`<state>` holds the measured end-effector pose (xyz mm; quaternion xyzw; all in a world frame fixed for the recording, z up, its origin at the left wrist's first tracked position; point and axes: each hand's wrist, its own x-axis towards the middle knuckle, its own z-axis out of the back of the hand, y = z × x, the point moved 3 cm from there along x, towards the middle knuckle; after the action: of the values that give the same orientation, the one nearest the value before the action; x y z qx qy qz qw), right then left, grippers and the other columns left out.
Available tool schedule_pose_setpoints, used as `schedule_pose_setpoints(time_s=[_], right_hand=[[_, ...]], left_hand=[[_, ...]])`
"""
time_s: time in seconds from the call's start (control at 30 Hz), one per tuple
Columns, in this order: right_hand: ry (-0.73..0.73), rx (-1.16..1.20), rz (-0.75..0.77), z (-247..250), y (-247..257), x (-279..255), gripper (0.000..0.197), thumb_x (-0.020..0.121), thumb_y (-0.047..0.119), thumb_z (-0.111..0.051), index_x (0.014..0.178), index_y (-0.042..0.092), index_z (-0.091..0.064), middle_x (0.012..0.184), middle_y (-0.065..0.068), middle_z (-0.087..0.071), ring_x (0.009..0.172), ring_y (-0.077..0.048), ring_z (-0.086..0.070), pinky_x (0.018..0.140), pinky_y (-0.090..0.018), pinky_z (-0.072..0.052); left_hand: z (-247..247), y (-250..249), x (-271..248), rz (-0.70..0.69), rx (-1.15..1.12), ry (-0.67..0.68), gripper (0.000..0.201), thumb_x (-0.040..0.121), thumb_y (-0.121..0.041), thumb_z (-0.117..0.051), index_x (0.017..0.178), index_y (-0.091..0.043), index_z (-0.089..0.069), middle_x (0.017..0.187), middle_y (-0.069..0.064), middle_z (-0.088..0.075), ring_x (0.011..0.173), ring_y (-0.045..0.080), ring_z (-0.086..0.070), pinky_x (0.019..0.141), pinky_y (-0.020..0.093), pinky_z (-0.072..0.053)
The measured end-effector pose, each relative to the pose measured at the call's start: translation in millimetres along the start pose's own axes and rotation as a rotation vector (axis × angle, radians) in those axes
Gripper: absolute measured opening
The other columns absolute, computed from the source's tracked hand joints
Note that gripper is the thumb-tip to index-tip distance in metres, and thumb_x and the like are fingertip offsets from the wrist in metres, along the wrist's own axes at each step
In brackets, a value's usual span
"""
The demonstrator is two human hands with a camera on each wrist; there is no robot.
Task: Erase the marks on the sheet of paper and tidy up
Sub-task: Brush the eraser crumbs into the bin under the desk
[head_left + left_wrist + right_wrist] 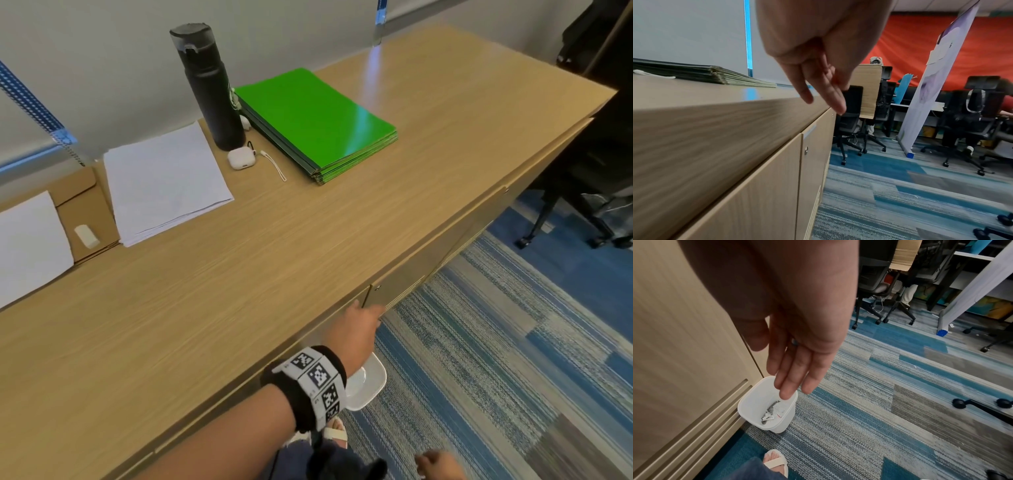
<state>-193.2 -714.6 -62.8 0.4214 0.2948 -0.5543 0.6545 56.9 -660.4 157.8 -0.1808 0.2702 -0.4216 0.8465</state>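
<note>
A stack of white paper [168, 181] lies at the back left of the wooden desk [239, 291]. A white eraser [87, 236] sits on flat cardboard [87, 212] beside it, with another white sheet [30, 243] at the far left. My left hand [359, 325] [822, 91] hangs at the desk's front edge, fingers straight, holding nothing. My right hand [440, 464] [795, 369] is lower, open and empty, its fingers pointing down over a small white bin [781, 426] [371, 380] on the carpet. Grey scraps lie in the bin.
A black bottle [209, 85], a white earbud case [239, 159] and a pile of green folders [315, 123] stand along the back of the desk. Cabinet doors [766, 186] run under the desk. Office chairs [582, 192] stand on the carpet to the right. My sandalled foot [774, 462] is near the bin.
</note>
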Motion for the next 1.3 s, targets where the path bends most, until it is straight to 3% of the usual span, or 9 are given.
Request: schedule_pose_setpoints(time_s=[0.1,0.23,0.37,0.53,0.77,0.87,1.03,1.13,1.3], right_hand=[[0.012,0.010,-0.023,-1.9,-8.3,0.7,0.024,0.091,0.026,-0.057,0.073,0.013,-0.068,0.098,-0.008,-0.072,0.093,-0.015,-0.065,0.089,-0.021,-0.043],[0.022,0.004,-0.032,-1.9,-21.7,4.2,0.021,0.089,0.022,-0.061,0.089,0.004,-0.071,0.100,-0.010,-0.071,0.096,-0.019,-0.064,0.096,-0.026,-0.042],[-0.002,0.023,-0.037,-0.6,-25.1,-0.2,0.022,0.090,0.024,-0.060,0.087,0.007,-0.072,0.095,-0.006,-0.071,0.089,-0.015,-0.064,0.090,-0.021,-0.043],[-0.023,0.072,-0.037,-1.6,-24.5,-4.9,0.034,0.091,0.026,-0.054,0.059,0.016,-0.060,0.077,-0.004,-0.067,0.080,-0.011,-0.064,0.074,-0.017,-0.044],[0.007,0.034,-0.019,-4.8,-28.7,-5.0,0.024,0.089,0.028,-0.059,0.074,0.015,-0.071,0.084,-0.001,-0.071,0.082,-0.009,-0.066,0.084,-0.020,-0.047],[0.016,0.028,-0.032,-3.4,-27.9,-2.6,0.021,0.089,0.026,-0.059,0.080,0.012,-0.072,0.091,-0.003,-0.071,0.087,-0.012,-0.065,0.086,-0.020,-0.044],[-0.040,0.022,-0.032,0.0,-22.7,-2.5,0.020,0.090,0.026,-0.057,0.084,0.013,-0.072,0.097,-0.004,-0.071,0.092,-0.014,-0.064,0.087,-0.019,-0.043],[-0.036,0.009,-0.028,-0.3,-18.7,-1.9,0.020,0.090,0.025,-0.058,0.080,0.014,-0.071,0.094,-0.004,-0.071,0.089,-0.013,-0.064,0.087,-0.021,-0.043],[-0.027,0.009,-0.028,1.4,-13.1,0.9,0.022,0.090,0.024,-0.057,0.075,0.014,-0.070,0.087,-0.003,-0.067,0.087,-0.011,-0.062,0.083,-0.017,-0.040]], left_hand=[[8.4,8.7,4.5,-0.001,-0.010,-0.063,0.026,0.099,-0.026,-0.048,0.103,-0.007,-0.064,0.095,0.009,-0.070,0.085,0.024,-0.066,0.069,0.030,-0.050],[6.3,11.0,4.8,-0.095,0.029,-0.073,0.037,0.092,0.006,-0.047,0.125,-0.007,-0.057,0.148,0.007,-0.038,0.133,0.023,-0.039,0.108,0.029,-0.034],[30.1,14.0,-0.5,-0.013,0.182,-0.222,0.053,0.099,-0.021,-0.042,0.149,-0.015,-0.025,0.159,0.005,-0.009,0.140,0.023,-0.020,0.112,0.034,-0.023],[51.7,52.8,15.6,0.306,0.330,0.025,0.072,0.100,-0.050,-0.017,0.149,-0.007,0.014,0.154,0.013,0.026,0.144,0.028,0.019,0.114,0.048,0.009],[31.2,51.1,7.7,0.123,0.363,0.418,0.080,0.095,-0.061,-0.012,0.145,-0.010,0.025,0.150,0.009,0.034,0.141,0.026,0.025,0.114,0.046,0.012],[22.1,21.4,-13.3,-0.061,0.199,0.528,0.069,0.099,-0.051,-0.021,0.151,-0.013,0.006,0.156,0.002,0.018,0.145,0.018,0.014,0.115,0.036,0.009],[38.0,32.4,-20.9,0.080,0.163,0.009,0.062,0.102,-0.035,-0.031,0.152,-0.011,-0.001,0.159,0.007,0.003,0.147,0.020,0.003,0.114,0.032,0.005],[26.5,57.3,-25.5,0.431,0.266,0.081,0.077,0.101,-0.047,-0.021,0.145,0.002,0.019,0.152,0.024,0.023,0.143,0.034,0.018,0.115,0.043,0.007],[-16.5,34.8,-27.4,0.038,0.409,0.245,0.080,0.100,-0.049,-0.026,0.141,-0.002,0.024,0.146,0.015,0.032,0.139,0.027,0.025,0.113,0.043,0.011]])
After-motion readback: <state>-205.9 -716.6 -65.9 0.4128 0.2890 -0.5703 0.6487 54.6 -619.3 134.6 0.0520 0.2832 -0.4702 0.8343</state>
